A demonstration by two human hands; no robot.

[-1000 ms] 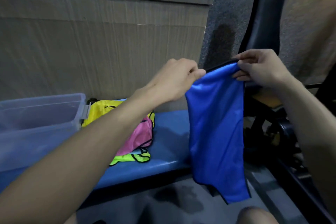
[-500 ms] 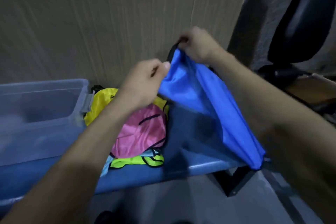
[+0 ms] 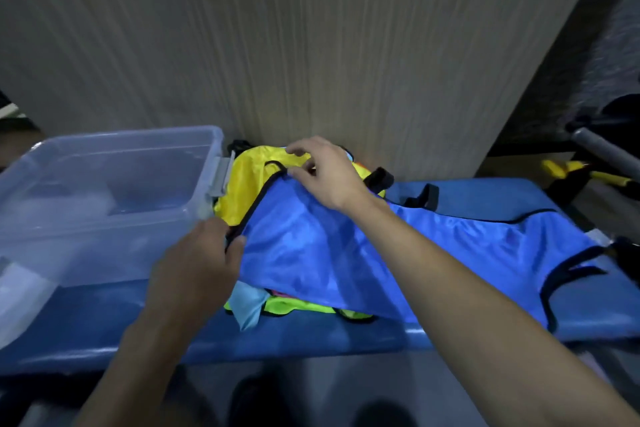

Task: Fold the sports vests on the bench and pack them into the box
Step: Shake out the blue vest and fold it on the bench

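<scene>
A blue sports vest (image 3: 408,250) with black trim lies spread across the blue bench (image 3: 311,340), draped over a pile of other vests. My left hand (image 3: 197,263) pinches its near left corner. My right hand (image 3: 322,173) pinches its far left corner between thumb and finger, the other fingers raised. Under it show a yellow vest (image 3: 249,180), a neon green vest (image 3: 298,308) and a light blue one (image 3: 247,307). A clear plastic box (image 3: 104,198) stands open on the bench to the left, touching the pile.
A wood-grain wall panel (image 3: 311,45) rises right behind the bench. Dark gym equipment with a grey bar (image 3: 602,152) and yellow parts (image 3: 568,168) stands at the right. The box's grey latch (image 3: 221,177) faces the vest pile. Floor lies below the bench's front edge.
The blue vest hung in the air from both hands a second ago. It has been swung left and down and now lies flat over the vest pile, both hands still at its left edge.
</scene>
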